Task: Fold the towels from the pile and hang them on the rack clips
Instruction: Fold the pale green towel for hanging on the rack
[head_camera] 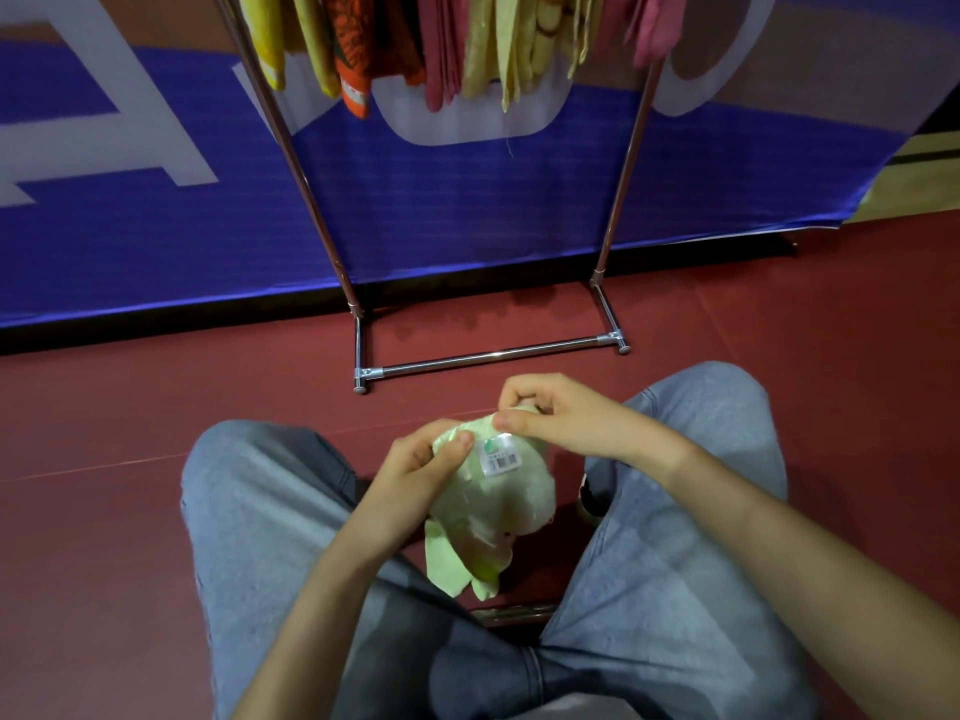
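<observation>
Both my hands, left [415, 472] and right [550, 413], pinch the towel [493, 517]; soft, light, floppy, best gripped by its corners.

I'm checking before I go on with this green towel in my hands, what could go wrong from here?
1. The green towel is bunched between the left hand and right hand, not folded flat, so it may hang lumpy.
2. Its loose corner dangles toward the floor and could drag.
3. The hanging towels crowd the rack. The clips are out of view, so a free one may be hard to find.
</observation>
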The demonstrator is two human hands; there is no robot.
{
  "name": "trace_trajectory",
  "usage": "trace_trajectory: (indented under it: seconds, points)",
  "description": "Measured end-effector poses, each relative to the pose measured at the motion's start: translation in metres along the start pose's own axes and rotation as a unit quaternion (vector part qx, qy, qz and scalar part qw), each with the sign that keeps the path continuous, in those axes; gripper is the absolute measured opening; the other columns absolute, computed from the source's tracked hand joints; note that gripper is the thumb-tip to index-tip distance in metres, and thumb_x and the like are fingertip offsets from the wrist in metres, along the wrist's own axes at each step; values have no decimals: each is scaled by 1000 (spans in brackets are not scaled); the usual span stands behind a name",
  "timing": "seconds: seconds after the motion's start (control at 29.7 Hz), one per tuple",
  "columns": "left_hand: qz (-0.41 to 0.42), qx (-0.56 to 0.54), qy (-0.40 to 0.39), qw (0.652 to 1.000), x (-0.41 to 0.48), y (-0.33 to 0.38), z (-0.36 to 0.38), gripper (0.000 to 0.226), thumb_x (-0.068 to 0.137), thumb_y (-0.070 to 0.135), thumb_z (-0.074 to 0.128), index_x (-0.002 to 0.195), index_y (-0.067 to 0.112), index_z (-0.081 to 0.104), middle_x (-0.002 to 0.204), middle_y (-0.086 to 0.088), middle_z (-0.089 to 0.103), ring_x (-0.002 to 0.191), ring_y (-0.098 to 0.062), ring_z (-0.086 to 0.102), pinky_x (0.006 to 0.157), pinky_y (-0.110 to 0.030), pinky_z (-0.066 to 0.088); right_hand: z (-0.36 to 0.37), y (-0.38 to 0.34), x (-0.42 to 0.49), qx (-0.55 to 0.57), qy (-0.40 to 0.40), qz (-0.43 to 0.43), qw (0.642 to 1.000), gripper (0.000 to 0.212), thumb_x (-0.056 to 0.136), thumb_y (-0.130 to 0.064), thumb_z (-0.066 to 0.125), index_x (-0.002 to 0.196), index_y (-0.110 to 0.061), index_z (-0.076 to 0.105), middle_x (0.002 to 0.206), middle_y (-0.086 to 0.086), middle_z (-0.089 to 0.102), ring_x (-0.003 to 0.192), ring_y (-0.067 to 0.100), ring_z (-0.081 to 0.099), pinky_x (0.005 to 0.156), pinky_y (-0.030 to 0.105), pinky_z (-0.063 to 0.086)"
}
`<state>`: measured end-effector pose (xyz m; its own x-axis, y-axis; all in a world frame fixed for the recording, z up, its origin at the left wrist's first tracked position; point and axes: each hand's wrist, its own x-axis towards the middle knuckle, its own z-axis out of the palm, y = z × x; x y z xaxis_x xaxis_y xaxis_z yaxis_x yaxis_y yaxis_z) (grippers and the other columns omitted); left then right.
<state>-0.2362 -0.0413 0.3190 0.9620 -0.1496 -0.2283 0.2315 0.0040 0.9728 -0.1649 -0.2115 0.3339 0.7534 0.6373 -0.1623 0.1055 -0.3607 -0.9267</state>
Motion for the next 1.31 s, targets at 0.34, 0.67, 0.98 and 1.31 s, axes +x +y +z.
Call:
trace_trajectory:
  seconds: [0.34,0.67,0.98,1.31]
  points:
    - [4,237,-23,971,2,4,-8,16,88,23,53,77,21,65,76,-3,65,67,-3,53,66,-21,44,-5,14,-10,14,49,7,999,22,82,-17,63,64,-26,54,63,-12,53,60,-4,48,62,8,37]
    - [58,276,58,958,3,19,-22,21,80,32,62,63,19,63,56,6,60,54,-1,47,54,-16,38,-15,31,-23,5,7,22,1000,17,81,-17,65,67,-25,57,56,-16,53,58,-1,45,65,11,38]
    - [62,278,60,957,-1,16,-27,42,69,54,61,60,12,59,53,-4,48,49,-5,39,46,-18,32,-1,52,-28,67,58,29,996,20,83,-12,61,70,-27,59,80,-4,62,73,-5,56,77,13,43]
    - [68,339,48,937,-7,9,-41,51,64,63,47,60,13,59,51,-13,53,47,-6,44,49,-19,35,-5,51,-30,-155,8,36,987,24,82,-34,61,62,-39,51,59,-17,52,77,-2,48,94,18,27]
